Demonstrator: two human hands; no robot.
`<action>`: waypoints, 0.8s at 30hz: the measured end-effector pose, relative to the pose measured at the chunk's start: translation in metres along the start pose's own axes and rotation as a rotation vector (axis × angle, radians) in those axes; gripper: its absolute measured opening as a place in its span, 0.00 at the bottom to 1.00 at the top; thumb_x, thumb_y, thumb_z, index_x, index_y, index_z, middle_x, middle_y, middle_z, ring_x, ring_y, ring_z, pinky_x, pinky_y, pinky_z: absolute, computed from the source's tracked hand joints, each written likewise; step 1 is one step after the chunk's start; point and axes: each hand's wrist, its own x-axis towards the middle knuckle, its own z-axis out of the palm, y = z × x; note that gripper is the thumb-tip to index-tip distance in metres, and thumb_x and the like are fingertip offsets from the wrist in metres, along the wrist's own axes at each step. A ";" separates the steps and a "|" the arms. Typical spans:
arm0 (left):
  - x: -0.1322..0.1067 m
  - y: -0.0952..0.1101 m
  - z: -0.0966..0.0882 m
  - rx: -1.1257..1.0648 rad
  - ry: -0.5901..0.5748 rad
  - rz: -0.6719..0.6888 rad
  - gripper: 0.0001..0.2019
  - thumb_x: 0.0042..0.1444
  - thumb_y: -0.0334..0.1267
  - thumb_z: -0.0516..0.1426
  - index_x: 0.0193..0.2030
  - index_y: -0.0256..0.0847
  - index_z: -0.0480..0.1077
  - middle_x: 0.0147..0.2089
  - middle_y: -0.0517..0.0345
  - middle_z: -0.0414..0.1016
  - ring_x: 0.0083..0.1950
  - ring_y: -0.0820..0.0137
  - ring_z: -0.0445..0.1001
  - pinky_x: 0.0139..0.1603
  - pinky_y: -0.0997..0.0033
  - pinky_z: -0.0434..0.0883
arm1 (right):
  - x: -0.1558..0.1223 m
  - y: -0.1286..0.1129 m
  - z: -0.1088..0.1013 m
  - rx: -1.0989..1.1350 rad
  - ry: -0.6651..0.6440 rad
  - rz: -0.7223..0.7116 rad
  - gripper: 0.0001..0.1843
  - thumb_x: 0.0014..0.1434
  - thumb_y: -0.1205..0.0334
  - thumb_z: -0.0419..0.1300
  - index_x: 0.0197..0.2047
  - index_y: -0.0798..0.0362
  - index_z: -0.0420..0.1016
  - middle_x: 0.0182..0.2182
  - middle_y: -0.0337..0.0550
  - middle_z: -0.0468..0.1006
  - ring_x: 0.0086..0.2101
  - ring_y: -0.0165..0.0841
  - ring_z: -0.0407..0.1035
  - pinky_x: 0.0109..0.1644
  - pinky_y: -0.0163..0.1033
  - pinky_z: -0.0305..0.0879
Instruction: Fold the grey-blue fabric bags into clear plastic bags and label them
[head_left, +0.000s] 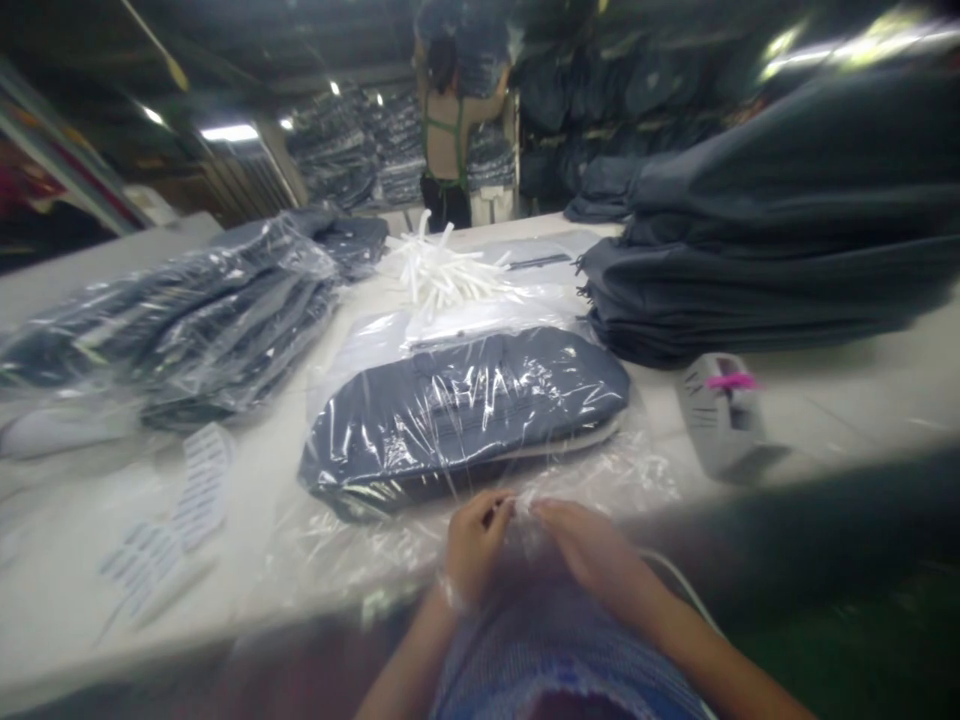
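A folded dark blue-grey garment (480,400) lies on the table inside a clear plastic bag (630,470). The bag's loose edge spreads toward me over the table's front edge. My left hand (476,545) pinches that plastic edge between thumb and fingers. Close beside it, my right hand (581,535) also has its fingertips closed on the clear plastic. The two hands nearly meet in front of the garment, and motion blurs the fingertips a little.
Bagged dark garments (247,300) are piled at the left, near printed label strips (202,480). White strips (442,265) lie in a heap behind the bag. Stacked dark garments (750,260) and a small box (720,410) with something pink are at the right. Another person (448,130) stands at the back.
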 end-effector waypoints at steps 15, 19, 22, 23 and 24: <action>-0.016 0.032 -0.010 -0.030 0.067 -0.013 0.13 0.59 0.46 0.57 0.39 0.41 0.79 0.35 0.53 0.81 0.37 0.66 0.78 0.42 0.68 0.73 | 0.075 0.034 0.017 1.241 0.626 0.567 0.19 0.50 0.51 0.69 0.36 0.55 0.71 0.30 0.48 0.82 0.27 0.36 0.77 0.28 0.36 0.72; -0.014 0.029 -0.009 -0.026 0.027 -0.001 0.13 0.60 0.45 0.56 0.40 0.42 0.79 0.36 0.53 0.81 0.38 0.66 0.78 0.42 0.68 0.73 | 0.091 0.040 0.021 1.231 0.582 0.489 0.12 0.52 0.59 0.68 0.36 0.54 0.71 0.30 0.44 0.81 0.30 0.37 0.77 0.34 0.40 0.75; -0.013 0.027 -0.008 -0.016 -0.001 0.003 0.12 0.60 0.44 0.57 0.39 0.42 0.80 0.36 0.54 0.81 0.37 0.66 0.78 0.42 0.69 0.73 | 0.105 0.041 0.029 1.170 0.550 0.496 0.06 0.56 0.61 0.64 0.35 0.53 0.72 0.31 0.44 0.80 0.31 0.37 0.77 0.35 0.41 0.75; -0.013 0.027 -0.008 -0.010 -0.008 0.004 0.12 0.60 0.44 0.57 0.39 0.42 0.80 0.36 0.53 0.81 0.38 0.66 0.78 0.42 0.69 0.73 | 0.110 0.042 0.031 1.144 0.536 0.491 0.06 0.58 0.61 0.63 0.37 0.54 0.73 0.33 0.44 0.79 0.33 0.36 0.76 0.37 0.41 0.75; -0.013 0.026 -0.009 -0.003 -0.014 0.005 0.12 0.60 0.44 0.57 0.39 0.42 0.80 0.36 0.53 0.81 0.38 0.65 0.78 0.42 0.69 0.73 | 0.114 0.042 0.033 1.113 0.523 0.481 0.08 0.60 0.59 0.62 0.40 0.55 0.73 0.36 0.45 0.79 0.35 0.36 0.76 0.39 0.42 0.75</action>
